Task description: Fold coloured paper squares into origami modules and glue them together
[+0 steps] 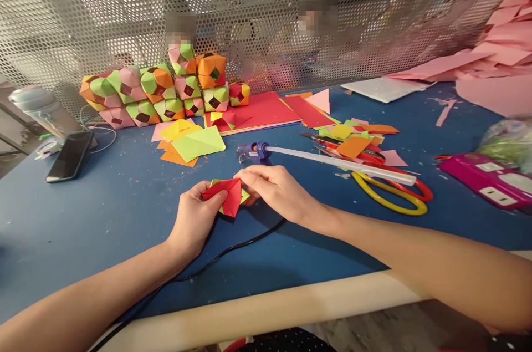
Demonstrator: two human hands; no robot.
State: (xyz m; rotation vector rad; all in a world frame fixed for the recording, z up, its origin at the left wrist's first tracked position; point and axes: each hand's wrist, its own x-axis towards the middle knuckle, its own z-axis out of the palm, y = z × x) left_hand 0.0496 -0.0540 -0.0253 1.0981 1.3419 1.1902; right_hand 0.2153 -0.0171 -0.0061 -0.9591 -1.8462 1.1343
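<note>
Between my hands is a small folded paper piece (231,200), red on top with light green parts showing at its edges. My left hand (195,219) pinches it from the left, thumb pressed on the red face. On its right side, the fingers of my right hand (282,194) are closed at the upper edge; my right fingertips are partly hidden. Just beyond my hands lies a blue glue gun (258,150), a long white glue stick (341,162) poking out of its back toward the right.
Folded paper balls (153,86) are stacked along the perforated metal screen (266,19). Yellow-and-red-handled scissors (390,197) lie among paper scraps at right, near a magenta power strip (486,177). A phone (71,157) leans by a bottle (39,108) at left. A black cable (224,255) crosses in front.
</note>
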